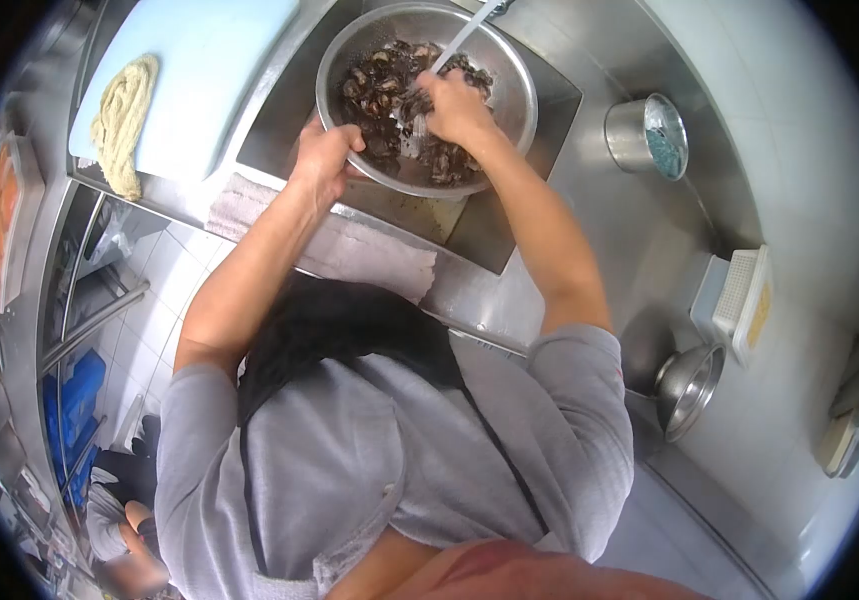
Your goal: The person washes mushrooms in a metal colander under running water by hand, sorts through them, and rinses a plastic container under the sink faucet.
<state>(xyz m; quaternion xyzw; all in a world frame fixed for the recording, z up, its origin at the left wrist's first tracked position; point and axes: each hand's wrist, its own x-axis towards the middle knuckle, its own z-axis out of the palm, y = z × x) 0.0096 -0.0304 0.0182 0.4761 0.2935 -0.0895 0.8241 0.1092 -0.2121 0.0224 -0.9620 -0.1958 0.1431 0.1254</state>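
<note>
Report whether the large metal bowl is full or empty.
Neither: partly filled. Dark pieces lie in the bowl, bare wall showing around them.

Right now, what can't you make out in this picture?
- Head view: some right hand fingertips, hidden among dark pieces.
- Head view: some left hand fingers, hidden behind the metal bowl.
- Head view: rest of the tap, cut off by the top edge.
- Head view: teal contents of the steel pot, too small to identify.

**Bright, even kitchen light; curved view**

Pale cutting board (209, 90): near white. Floor tiles (174, 262): glaring to my eye. Steel bowl (520, 100): soft highlights along rim. Right hand (457, 108): slightly blurred. Outer edges: bowed, smeared, black-cornered.
</note>
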